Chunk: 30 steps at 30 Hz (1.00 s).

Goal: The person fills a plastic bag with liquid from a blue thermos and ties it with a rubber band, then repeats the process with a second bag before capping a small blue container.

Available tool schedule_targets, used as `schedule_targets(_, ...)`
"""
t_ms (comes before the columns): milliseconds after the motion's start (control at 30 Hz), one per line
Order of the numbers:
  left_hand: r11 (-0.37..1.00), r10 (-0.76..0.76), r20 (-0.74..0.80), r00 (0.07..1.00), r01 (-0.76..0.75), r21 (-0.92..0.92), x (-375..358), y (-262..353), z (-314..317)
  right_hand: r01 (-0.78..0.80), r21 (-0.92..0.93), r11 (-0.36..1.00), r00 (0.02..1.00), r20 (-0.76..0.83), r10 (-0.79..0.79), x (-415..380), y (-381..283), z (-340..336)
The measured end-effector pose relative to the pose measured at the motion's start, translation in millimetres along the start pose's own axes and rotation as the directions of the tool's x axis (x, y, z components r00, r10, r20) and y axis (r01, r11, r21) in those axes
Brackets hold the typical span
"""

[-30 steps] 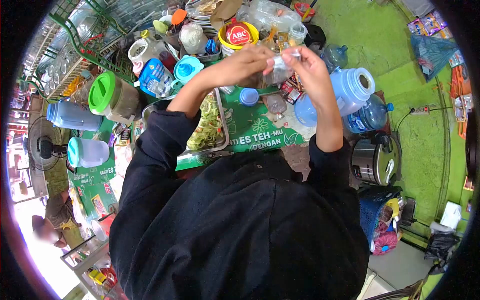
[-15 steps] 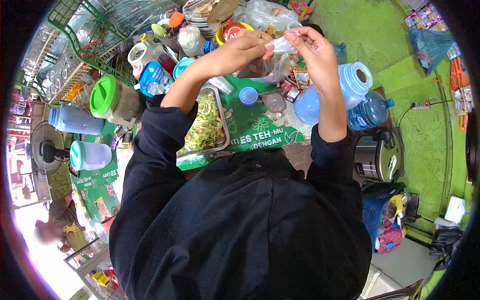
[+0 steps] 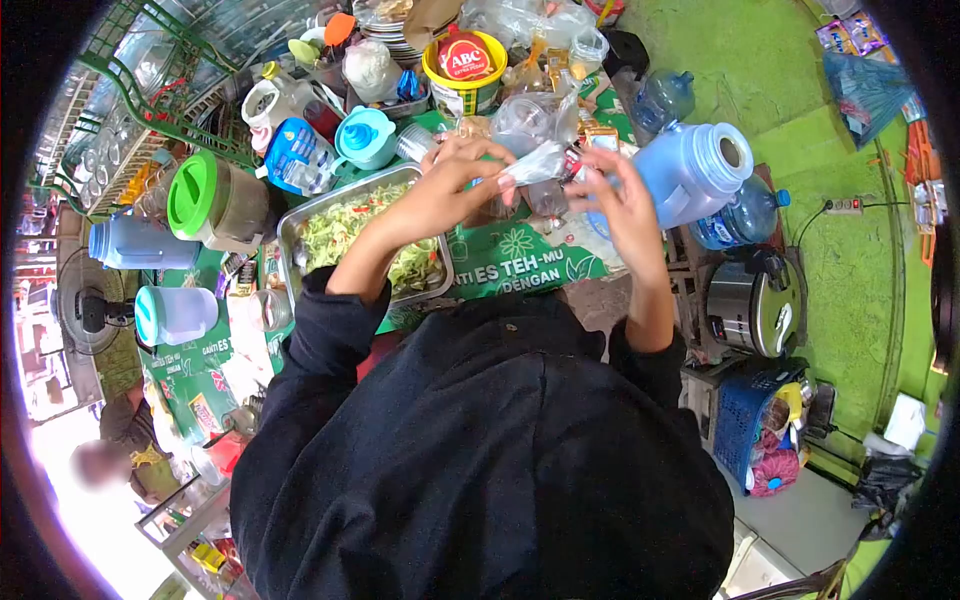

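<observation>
The right hand (image 3: 624, 200) has come off the clear plastic bag (image 3: 540, 165) and spreads its fingers just beside it, so the left hand (image 3: 458, 187), pinching the bag above the green surface (image 3: 480, 243), seemingly holds it alone.

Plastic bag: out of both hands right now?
No, the left hand holds the gathered plastic bag at its fingertips.

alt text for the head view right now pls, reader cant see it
A person's left hand holds a translucent plastic bag over a cluttered green table, the right hand open close by. A tray of shredded vegetables sits at left, a blue jug at right.
</observation>
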<state>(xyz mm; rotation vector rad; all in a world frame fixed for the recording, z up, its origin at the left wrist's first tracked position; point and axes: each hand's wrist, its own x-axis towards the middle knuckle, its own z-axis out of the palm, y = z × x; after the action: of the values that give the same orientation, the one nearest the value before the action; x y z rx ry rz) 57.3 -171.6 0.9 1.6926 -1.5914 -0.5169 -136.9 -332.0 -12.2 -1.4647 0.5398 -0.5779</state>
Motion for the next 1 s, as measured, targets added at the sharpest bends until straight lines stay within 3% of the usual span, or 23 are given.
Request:
schedule_targets(33,1.000,-0.003,-0.002,1.000,0.003,-0.003,-6.4,0.9,1.7,-0.139,0.029,0.990,0.988,-0.063,0.141,-6.8,13.8,-8.4)
schedule_targets(67,0.996,-0.073,-0.026,0.997,0.072,-0.044,-12.9,1.9,3.4,-0.099,-0.336,0.937,0.995,-0.007,0.102,-14.1,33.3,-19.6)
schedule_targets(100,0.987,-0.143,-0.047,0.989,0.138,-0.085,-19.0,2.3,5.1,-0.025,-0.652,0.758,0.995,0.060,0.085,-19.5,59.3,-31.4)
schedule_targets(133,0.983,-0.182,-0.068,0.981,0.182,-0.003,-24.3,0.8,8.3,0.014,-0.730,0.683,0.997,0.063,0.047,-21.9,94.1,-41.1)
schedule_targets(167,0.983,-0.183,-0.064,0.981,0.183,-0.005,-30.1,-2.6,12.0,0.046,-0.799,0.600,0.998,0.067,0.013,-26.7,128.6,-47.6)
schedule_targets(233,0.970,-0.238,-0.110,0.965,0.242,0.021,-39.4,-12.4,20.6,0.074,-0.824,0.562,0.997,0.072,-0.027,-32.3,179.3,-54.1)
schedule_targets(400,0.927,-0.362,-0.090,0.928,0.348,-0.144,-55.3,-22.5,33.2,0.081,-0.858,0.507,0.997,0.073,-0.036,-30.9,191.0,-55.6)
schedule_targets(500,0.912,-0.360,-0.065,0.931,0.337,-0.233,-57.9,-27.2,42.9,0.063,-0.814,0.578,0.997,0.027,-0.070,-28.8,198.5,-64.1)
schedule_targets(567,0.918,-0.369,-0.080,0.926,0.349,-0.190,-57.3,-22.7,49.1,-0.173,-0.586,0.792,0.983,-0.154,0.101,-26.6,199.1,-65.7)
schedule_targets(600,0.919,-0.356,-0.068,0.932,0.336,-0.206,-56.9,-23.6,53.2,-0.172,-0.587,0.791,0.983,-0.153,0.100,-26.5,192.3,-63.3)
schedule_targets(667,0.947,-0.301,-0.066,0.951,0.290,-0.140,-52.2,-17.5,56.0,-0.251,-0.169,0.953,0.953,-0.214,0.214,-27.7,164.0,-52.3)
schedule_targets(700,0.947,-0.299,-0.069,0.952,0.287,-0.142,-49.7,-16.6,59.2,-0.249,-0.172,0.953,0.954,-0.215,0.210,-28.7,155.8,-48.9)
schedule_targets(767,0.935,-0.280,-0.036,0.959,0.263,-0.239,-45.1,-15.9,66.2,-0.314,0.217,0.924,0.938,-0.082,0.338,-32.5,137.1,-38.6)
schedule_targets(800,0.935,-0.274,-0.041,0.961,0.256,-0.246,-43.2,-11.7,69.5,-0.333,0.289,0.898,0.929,-0.062,0.364,-36.1,104.0,-21.1)
schedule_targets(900,0.934,-0.230,0.001,0.973,0.221,-0.280,-33.8,-5.8,76.8,-0.260,0.308,0.915,0.959,-0.026,0.281,-40.7,84.4,1.2)
schedule_targets(1000,0.908,-0.229,-0.042,0.972,0.198,-0.369,-26.2,-8.7,85.7,-0.176,0.212,0.961,0.983,-0.006,0.182,-42.9,73.1,12.7)
